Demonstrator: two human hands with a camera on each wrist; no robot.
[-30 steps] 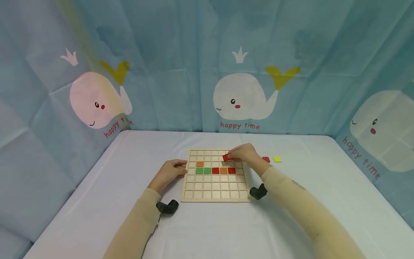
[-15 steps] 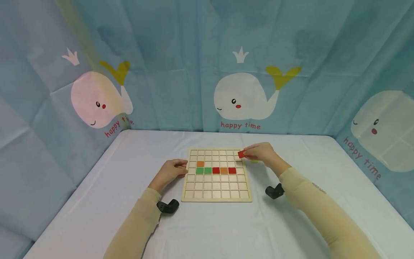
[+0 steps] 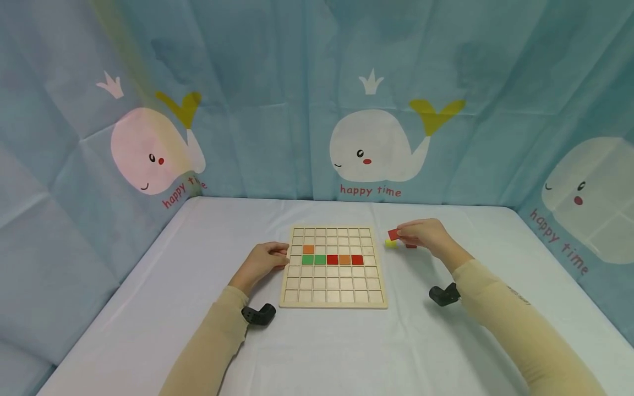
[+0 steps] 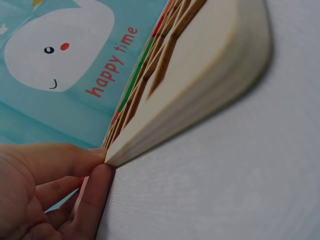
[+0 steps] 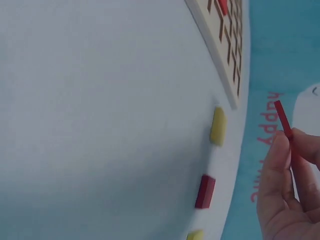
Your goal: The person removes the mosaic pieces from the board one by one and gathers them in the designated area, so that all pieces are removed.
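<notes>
A pale wooden grid board (image 3: 333, 297) lies on the table, with green, red and orange square tiles in one row and a single orange tile (image 3: 309, 249) above that row's left end. My left hand (image 3: 264, 263) grips the board's left edge between thumb and fingers, as the left wrist view shows up close. To the right of the board, my right hand (image 3: 425, 234) pinches a red square tile (image 3: 393, 234) by one side, raised over the table. Below it in that view lie a yellow tile (image 3: 391, 243) and another red tile (image 3: 411, 246), partly covered by the hand.
The right wrist view shows a second yellow tile (image 5: 196, 235) at its lower edge, past the red one on the cloth. A white cloth (image 3: 327, 352) covers the table. Behind stands a blue whale-print curtain (image 3: 277, 137). Each wrist carries a black device (image 3: 259, 315).
My right hand has moved right, off the board, carrying the red tile out past the board's right edge. My left hand has stayed at the left edge.
</notes>
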